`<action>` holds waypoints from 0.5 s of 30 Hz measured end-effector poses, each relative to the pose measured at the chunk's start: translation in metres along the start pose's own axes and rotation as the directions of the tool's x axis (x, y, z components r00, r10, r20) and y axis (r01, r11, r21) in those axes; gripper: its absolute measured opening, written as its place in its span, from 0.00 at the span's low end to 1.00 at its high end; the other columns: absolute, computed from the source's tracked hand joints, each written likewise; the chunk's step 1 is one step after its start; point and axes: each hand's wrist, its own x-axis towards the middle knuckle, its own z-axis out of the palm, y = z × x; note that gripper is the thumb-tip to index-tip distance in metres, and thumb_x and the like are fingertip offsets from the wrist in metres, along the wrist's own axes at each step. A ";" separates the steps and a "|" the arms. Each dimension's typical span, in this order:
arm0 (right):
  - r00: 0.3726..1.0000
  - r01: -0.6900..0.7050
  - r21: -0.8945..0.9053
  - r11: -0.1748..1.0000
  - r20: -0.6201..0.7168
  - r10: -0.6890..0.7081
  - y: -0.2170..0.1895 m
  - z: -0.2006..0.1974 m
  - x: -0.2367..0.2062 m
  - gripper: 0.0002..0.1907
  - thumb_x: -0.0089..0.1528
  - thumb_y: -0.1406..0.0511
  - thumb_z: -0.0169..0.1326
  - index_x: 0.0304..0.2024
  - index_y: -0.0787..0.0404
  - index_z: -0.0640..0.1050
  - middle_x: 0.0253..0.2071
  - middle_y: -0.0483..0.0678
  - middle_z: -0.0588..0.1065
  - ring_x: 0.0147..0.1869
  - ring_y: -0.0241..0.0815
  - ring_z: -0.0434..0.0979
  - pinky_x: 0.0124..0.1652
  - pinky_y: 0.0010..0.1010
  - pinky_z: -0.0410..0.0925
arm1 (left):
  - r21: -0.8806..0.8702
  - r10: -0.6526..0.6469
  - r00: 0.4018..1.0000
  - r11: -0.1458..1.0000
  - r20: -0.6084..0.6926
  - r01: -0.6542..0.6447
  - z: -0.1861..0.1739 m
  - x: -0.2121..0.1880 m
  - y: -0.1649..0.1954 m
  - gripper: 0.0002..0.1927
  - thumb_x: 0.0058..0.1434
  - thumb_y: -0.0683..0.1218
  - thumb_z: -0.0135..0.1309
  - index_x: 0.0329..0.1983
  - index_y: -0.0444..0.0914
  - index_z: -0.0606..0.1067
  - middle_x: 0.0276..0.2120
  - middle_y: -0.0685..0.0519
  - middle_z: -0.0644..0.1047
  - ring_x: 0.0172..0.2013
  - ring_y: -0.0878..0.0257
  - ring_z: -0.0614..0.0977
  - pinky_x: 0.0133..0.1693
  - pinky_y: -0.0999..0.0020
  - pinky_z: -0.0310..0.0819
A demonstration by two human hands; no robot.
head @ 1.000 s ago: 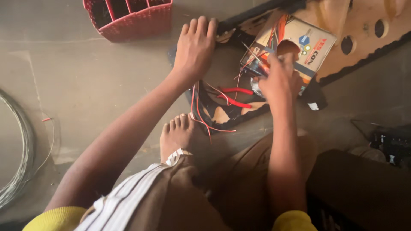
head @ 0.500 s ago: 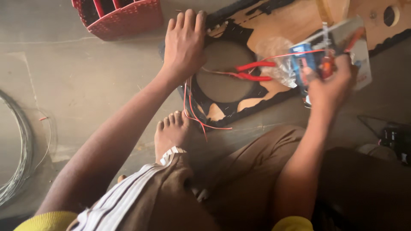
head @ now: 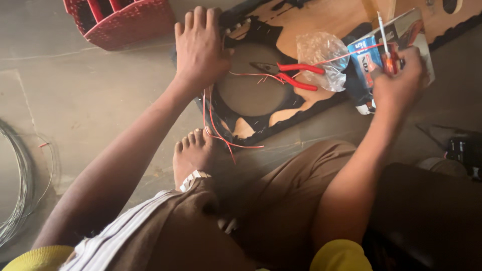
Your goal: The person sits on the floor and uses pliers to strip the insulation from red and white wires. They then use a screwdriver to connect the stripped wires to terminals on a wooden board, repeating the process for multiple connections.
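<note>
Red wires (head: 216, 120) pinned under the flat, spread left hand (head: 201, 50); right hand (head: 399, 83) grips a small screwdriver (head: 385, 42).
A tug could snag the wires on the black frame (head: 261, 133), or knock the red pliers (head: 293, 75) off.

Bare grey concrete floor (head: 90, 95), seamed and scuffed, in dim warm light; a red basket (head: 125, 20) at top, coiled wire (head: 17, 195) at the left edge.

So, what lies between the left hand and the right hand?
In the head view, red-handled pliers and a crumpled clear plastic bag lie between the left hand and the right hand.
</note>
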 end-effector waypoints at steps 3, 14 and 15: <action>0.987 0.115 0.029 0.993 -0.118 -0.111 -0.017 0.012 -0.004 0.16 0.59 0.74 0.66 0.46 0.64 0.75 0.48 0.54 0.76 0.54 0.55 0.78 0.52 0.44 0.70 | 0.042 0.027 0.999 0.999 -0.047 -0.025 -0.002 -0.007 0.012 0.36 0.51 0.50 0.67 0.60 0.33 0.66 0.52 0.39 0.68 0.54 0.42 0.69 0.53 0.46 0.60; 0.945 0.316 -0.135 0.939 0.132 -0.299 -0.094 0.061 -0.002 0.16 0.56 0.68 0.69 0.45 0.56 0.79 0.43 0.49 0.77 0.53 0.57 0.74 0.47 0.51 0.65 | -0.062 0.284 0.895 0.958 0.344 -0.280 0.039 -0.063 0.053 0.30 0.54 0.49 0.63 0.57 0.33 0.69 0.49 0.44 0.73 0.55 0.49 0.73 0.56 0.48 0.62; 0.954 0.298 -0.154 0.942 0.093 -0.286 -0.094 0.061 -0.001 0.19 0.53 0.67 0.70 0.45 0.58 0.79 0.44 0.52 0.76 0.53 0.59 0.73 0.47 0.53 0.64 | -0.070 0.301 0.899 0.953 0.318 -0.294 0.041 -0.064 0.050 0.31 0.54 0.48 0.63 0.58 0.32 0.69 0.49 0.44 0.73 0.54 0.49 0.74 0.56 0.49 0.63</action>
